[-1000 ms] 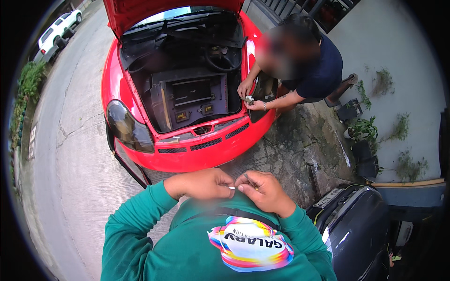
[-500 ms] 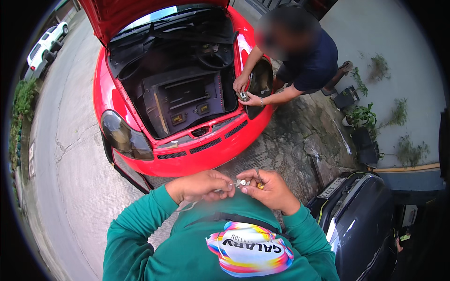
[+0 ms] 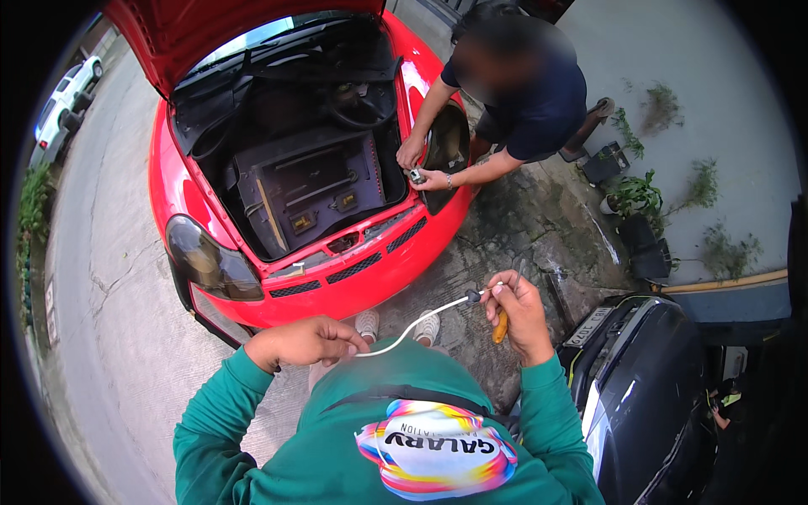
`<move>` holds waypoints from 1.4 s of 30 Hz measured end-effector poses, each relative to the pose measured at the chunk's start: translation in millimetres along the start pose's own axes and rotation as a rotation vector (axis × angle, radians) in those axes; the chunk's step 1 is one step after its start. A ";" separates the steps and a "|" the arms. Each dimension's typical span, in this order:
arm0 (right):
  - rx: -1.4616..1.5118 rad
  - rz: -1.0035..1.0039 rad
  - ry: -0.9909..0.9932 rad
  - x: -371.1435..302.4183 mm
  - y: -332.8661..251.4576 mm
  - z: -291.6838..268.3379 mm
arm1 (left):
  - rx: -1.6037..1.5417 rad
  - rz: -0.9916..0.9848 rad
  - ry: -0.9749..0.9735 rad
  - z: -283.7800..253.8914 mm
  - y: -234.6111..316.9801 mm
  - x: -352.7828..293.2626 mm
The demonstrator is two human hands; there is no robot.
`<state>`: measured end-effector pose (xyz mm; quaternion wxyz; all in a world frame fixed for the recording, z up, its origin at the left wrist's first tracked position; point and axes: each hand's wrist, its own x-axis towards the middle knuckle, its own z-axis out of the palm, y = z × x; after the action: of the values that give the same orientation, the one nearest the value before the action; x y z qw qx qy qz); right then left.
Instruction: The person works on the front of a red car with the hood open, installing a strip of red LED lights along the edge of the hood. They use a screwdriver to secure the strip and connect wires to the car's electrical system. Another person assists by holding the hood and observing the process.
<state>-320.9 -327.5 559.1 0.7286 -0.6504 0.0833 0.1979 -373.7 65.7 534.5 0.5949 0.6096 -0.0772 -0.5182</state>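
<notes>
A white cable (image 3: 414, 326) runs in a curve between my two hands, above my shoes. My left hand (image 3: 307, 343) is closed, pinching the cable at its left end. My right hand (image 3: 518, 313) grips the cable's other end beside a dark round grommet (image 3: 473, 296). Tucked in the same hand is a tool with a yellow handle (image 3: 501, 326), which points downward; its working end is hidden. Beyond my hands, a co-worker (image 3: 530, 93) leans over the red car's corner, holding a small grey metal part (image 3: 417, 176) in both hands.
The red car (image 3: 353, 278) stands ahead with its front lid (image 3: 244, 29) raised over a dark luggage bay. A dark car (image 3: 652, 396) is close on my right. Potted plants (image 3: 635, 198) line the wall at right. A white pickup (image 3: 67, 105) is far left.
My hands have moved apart, stretching the cable between them. The right hand has risen and gone right, and the grommet now shows. The view has shifted slightly.
</notes>
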 end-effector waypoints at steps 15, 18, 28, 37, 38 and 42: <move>0.253 0.095 0.178 -7.5 66.8 -48.7 | -0.729 0.462 0.460 -23.8 -1.8 62.2; 0.303 0.094 0.215 -10.6 76.4 -50.5 | -0.748 0.490 0.506 -21.7 1.9 82.7; 0.310 0.072 0.267 -18.0 85.8 -53.8 | -0.742 0.596 0.483 -14.5 16.7 90.3; 0.238 0.094 0.152 -28.6 83.8 -39.8 | -0.668 0.627 0.459 -11.5 15.9 82.2; 0.244 0.100 0.129 -29.7 89.3 -46.0 | -0.661 0.628 0.461 -12.2 16.1 82.0; 0.228 0.133 0.003 -38.2 81.8 -41.3 | -0.653 0.646 0.577 -22.8 15.4 85.7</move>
<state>-382.4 -368.7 493.0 0.7830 -0.5567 0.1494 0.2339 -310.5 15.2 495.1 0.8795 0.4558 0.0708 -0.1174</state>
